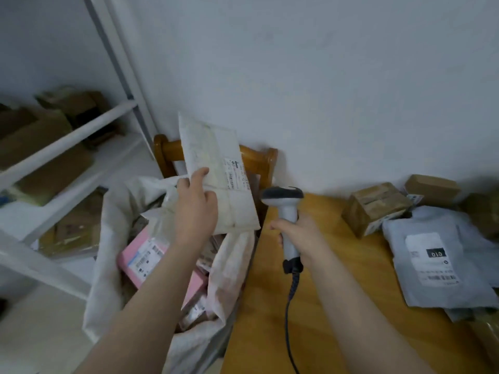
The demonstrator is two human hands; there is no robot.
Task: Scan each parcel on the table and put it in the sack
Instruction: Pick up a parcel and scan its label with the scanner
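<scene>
White parcel (216,157), a flat mailer with a label on its face, was held tilted in the air over the mouth of the sack (108,211), at about nine o'clock from the scanner (286,209). The left hand (195,209) gripped its lower left part, thumb and fingers closed on it. The right hand (302,233) was wrapped around the scanner's handle, holding it head up above the near edge of the table (337,306), the cord trailing down toward six o'clock. Inside the sack lay a pink parcel (140,260) among others. At three o'clock from the scanner a taped brown box (375,209) sat on the table, with a grey mailer (429,265) at its five o'clock. A wooden chair back (256,155) stood behind the held parcel, and shelving (67,139) with cartons filled the nine o'clock side.
</scene>
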